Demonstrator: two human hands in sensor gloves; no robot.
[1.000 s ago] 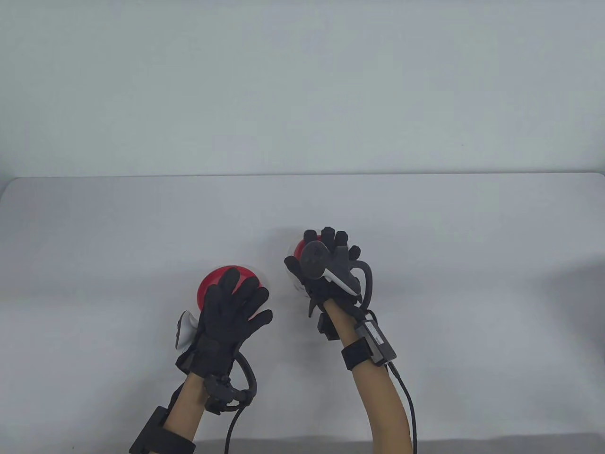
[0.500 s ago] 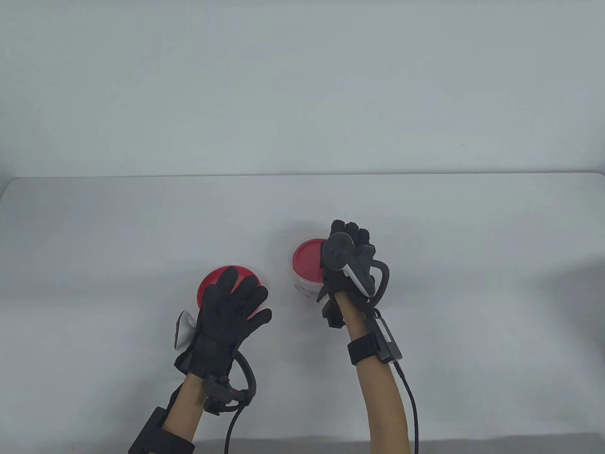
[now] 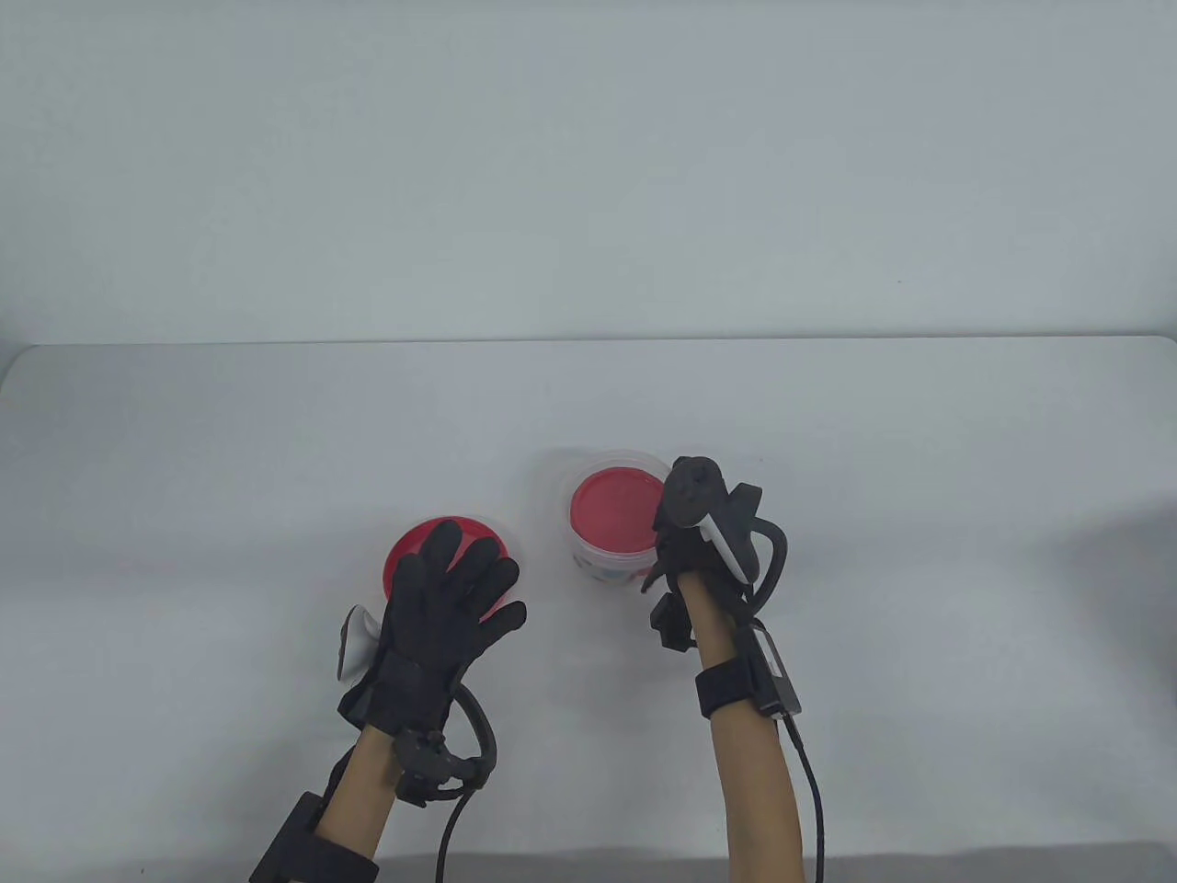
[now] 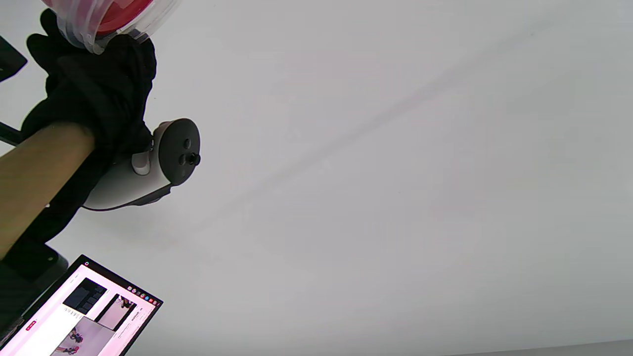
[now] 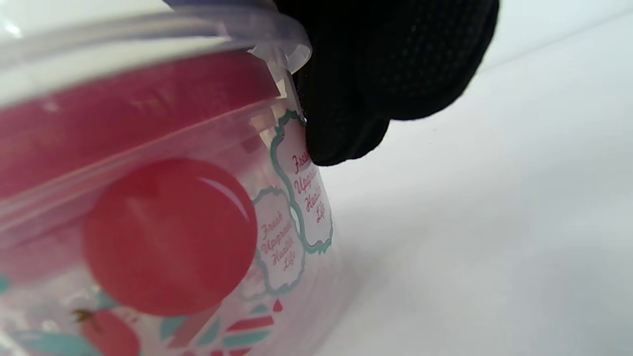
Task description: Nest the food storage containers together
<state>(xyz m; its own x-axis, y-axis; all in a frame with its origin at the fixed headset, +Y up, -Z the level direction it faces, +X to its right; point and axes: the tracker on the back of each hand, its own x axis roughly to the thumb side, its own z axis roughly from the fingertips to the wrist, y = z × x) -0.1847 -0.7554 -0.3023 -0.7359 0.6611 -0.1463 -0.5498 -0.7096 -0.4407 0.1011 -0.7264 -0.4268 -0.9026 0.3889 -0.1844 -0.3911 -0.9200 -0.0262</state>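
setting: lab-style recording station
surface: plain white table (image 3: 276, 441) under both hands
backdrop: bare white wall (image 3: 588, 166) beyond the hands
equipment: monitor (image 4: 84, 314) near the left forearm, showing camera feeds

white table (image 3: 919, 552), lit screen (image 4: 84, 316)

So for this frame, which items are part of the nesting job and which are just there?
Part of the job:
- clear container with a red lid inside, right hand gripping its rim
- red lid under the left hand

Just there:
- laptop screen
- table
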